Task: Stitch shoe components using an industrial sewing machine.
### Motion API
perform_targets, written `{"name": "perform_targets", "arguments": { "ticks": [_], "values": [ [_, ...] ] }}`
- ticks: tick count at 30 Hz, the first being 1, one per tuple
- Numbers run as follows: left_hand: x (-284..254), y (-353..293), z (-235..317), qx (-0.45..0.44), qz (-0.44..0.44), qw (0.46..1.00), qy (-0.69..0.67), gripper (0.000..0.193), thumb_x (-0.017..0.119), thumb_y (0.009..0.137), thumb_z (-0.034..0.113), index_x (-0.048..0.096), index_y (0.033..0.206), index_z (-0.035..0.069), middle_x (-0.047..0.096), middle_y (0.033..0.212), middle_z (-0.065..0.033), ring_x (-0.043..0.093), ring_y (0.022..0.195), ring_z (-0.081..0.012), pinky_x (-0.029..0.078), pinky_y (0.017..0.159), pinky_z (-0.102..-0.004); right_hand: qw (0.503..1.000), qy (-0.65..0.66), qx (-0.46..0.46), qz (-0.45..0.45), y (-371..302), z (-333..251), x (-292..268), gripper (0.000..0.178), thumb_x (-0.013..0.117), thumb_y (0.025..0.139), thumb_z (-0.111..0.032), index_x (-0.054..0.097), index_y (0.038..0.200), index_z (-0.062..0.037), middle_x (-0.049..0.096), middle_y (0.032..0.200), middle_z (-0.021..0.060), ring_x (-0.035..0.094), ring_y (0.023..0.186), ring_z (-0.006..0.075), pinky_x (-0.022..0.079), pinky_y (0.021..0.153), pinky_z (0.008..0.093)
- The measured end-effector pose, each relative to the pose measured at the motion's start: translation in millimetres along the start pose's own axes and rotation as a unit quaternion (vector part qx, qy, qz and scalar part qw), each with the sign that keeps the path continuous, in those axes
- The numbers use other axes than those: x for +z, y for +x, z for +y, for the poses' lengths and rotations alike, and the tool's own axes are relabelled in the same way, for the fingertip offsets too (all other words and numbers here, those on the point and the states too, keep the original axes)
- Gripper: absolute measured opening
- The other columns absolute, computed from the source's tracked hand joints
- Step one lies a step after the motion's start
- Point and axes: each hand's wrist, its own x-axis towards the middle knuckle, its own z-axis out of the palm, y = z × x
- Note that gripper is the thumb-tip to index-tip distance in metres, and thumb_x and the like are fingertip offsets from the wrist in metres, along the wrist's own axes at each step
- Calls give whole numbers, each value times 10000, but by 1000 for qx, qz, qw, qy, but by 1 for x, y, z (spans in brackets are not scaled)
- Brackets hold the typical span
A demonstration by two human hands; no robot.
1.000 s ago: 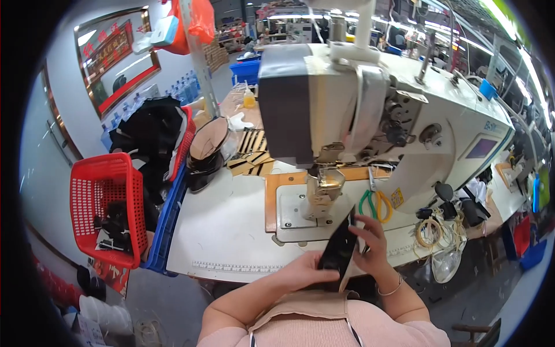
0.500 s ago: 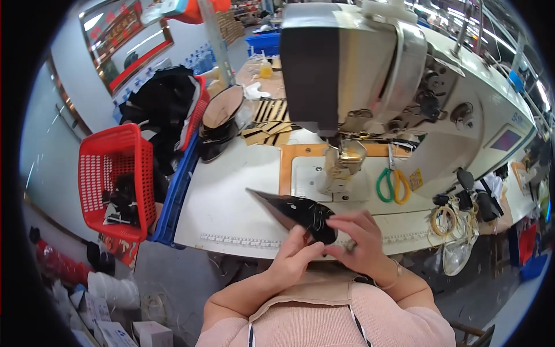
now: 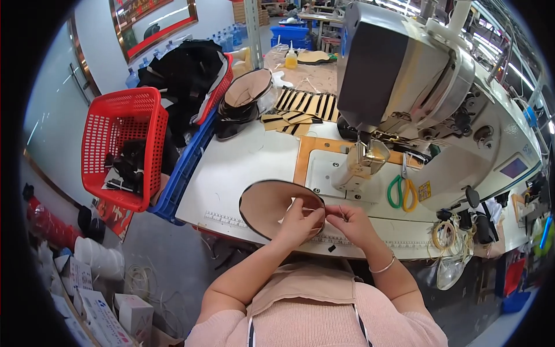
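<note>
A boot upper (image 3: pixel 263 207) with beige lining and a dark rim lies tilted over the front of the white sewing table, its opening facing me. My left hand (image 3: pixel 298 224) reaches into the opening and is closed on the upper's wall near its right side. Fingers of my right hand (image 3: pixel 350 224) pinch the right edge, close to my left fingertips. A small white bit shows by the left hand; what it is, I cannot tell. Just beyond stands the sewing machine's post (image 3: pixel 350 175). A small black scrap (image 3: pixel 331 248) lies below my hands at the table edge.
Scissors (image 3: pixel 403 194) with green and yellow handles lie right of the post. Striped beige-black pieces (image 3: pixel 306 104) and finished-looking uppers (image 3: pixel 245 95) sit at the back left. A red basket (image 3: pixel 121 98) and a blue crate (image 3: pixel 193 168) flank the table's left side.
The upper has turned from its black shiny outside to show its beige lining. My left hand has gone into its opening. The view has shifted, and the small black scrap now shows.
</note>
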Motion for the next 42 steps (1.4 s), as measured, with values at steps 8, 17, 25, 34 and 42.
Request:
{"name": "perform_targets", "arguments": {
  "ticks": [8,17,25,34,42],
  "values": [
    [3,-6,-5,153,41,972,171,388,698,700,103,482,1006,-1,556,981,-96,571,928,-193,484,756,-288,997,78,-7,8,-7,-2,5,245,573,842,-114,614,1063,-16,646,879,18,528,741,66,430,669,212],
    [9,-11,-9,163,17,974,155,368,678,706,76,487,1014,11,552,982,-73,538,995,-168,478,781,-285,999,20,46,8,-4,-2,-2,157,596,823,-123,618,922,-3,617,752,5,527,728,60,432,669,218],
    [11,-13,-7,69,54,996,35,196,660,795,156,562,868,3,612,724,-42,548,620,-104,457,564,-237,987,-142,-58,40,-17,-31,6,145,595,807,-89,600,937,-25,633,739,109,596,634,176,472,612,272],
    [12,-21,-3,215,83,954,189,143,628,774,88,623,820,-47,654,705,-103,621,622,-113,499,581,-236,952,-253,-149,82,-30,-39,15,270,608,704,-13,588,970,-48,618,766,121,611,673,254,490,599,314],
    [10,-26,-2,207,86,950,215,115,600,770,30,596,846,-56,640,749,-74,620,680,-106,504,597,-222,893,-355,-235,143,-34,-37,34,302,603,629,10,576,924,-47,608,806,113,600,717,268,480,590,356]
  ]
}}
